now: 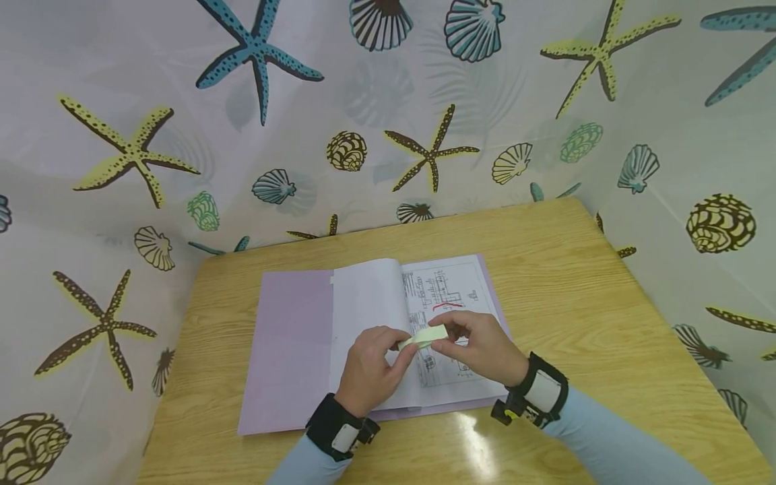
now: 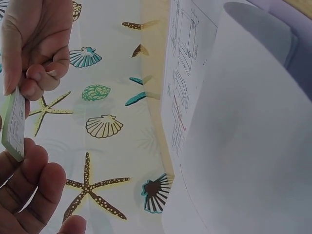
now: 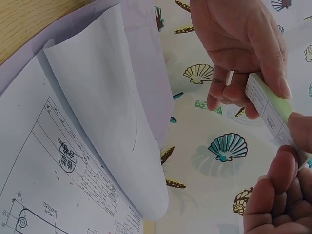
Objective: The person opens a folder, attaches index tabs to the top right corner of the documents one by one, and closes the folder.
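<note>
Evidently the opening-up is done: a lilac folder [image 1: 291, 350] lies spread on the wooden table [image 1: 576, 289], with a blank white page [image 1: 366, 310] on the left and a drawing sheet [image 1: 448, 273] on the right. The blank page bows up from the surface, so it does not lie flat. A red mark [image 1: 447, 306] sits on the far half of the drawing, and the right wrist view shows a round stamp [image 3: 67, 157] on the same sheet.

The pale green paper pad [image 1: 432, 334] is up in the air over the near half of the folder, about where the two pages meet. The left hand [image 1: 371, 369] pinches its left end between thumb and fingers; the right hand [image 1: 481, 342] pinches its right end likewise. Whether a single leaf is parted from the pad cannot be told. No green slip shows on either page, so the work with the pad seems unfinished; parting a leaf, if that is meant, may remain.
</note>
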Available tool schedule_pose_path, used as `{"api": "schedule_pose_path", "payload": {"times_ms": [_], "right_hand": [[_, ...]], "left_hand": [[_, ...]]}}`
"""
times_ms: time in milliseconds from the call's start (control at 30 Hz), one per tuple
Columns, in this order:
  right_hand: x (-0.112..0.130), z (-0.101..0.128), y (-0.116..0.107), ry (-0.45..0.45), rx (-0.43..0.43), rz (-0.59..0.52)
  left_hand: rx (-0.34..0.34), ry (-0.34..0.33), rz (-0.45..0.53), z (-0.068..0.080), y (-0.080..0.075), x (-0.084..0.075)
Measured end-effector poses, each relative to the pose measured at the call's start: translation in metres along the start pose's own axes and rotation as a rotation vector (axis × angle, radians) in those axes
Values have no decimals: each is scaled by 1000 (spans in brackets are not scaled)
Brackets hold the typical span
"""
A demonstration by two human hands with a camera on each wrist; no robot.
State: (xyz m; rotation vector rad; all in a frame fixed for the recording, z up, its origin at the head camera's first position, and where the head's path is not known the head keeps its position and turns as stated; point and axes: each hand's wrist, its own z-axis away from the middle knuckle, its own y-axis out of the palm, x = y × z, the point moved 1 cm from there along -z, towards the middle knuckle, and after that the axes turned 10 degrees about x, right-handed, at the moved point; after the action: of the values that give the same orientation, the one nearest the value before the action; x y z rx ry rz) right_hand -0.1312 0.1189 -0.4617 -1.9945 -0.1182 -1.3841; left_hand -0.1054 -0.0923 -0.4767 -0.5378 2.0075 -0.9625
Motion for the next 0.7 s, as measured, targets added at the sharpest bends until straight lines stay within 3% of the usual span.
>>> {"api": "schedule_pose_path", "payload": {"times_ms": [400,700], "right_hand": [[0,0,2,8,-3,17],[3,-1,11,-106,-11,210]], "left_hand": [[-19,17,-78,1,2,1],[-111,3,-154,1,-1,-11]]}}
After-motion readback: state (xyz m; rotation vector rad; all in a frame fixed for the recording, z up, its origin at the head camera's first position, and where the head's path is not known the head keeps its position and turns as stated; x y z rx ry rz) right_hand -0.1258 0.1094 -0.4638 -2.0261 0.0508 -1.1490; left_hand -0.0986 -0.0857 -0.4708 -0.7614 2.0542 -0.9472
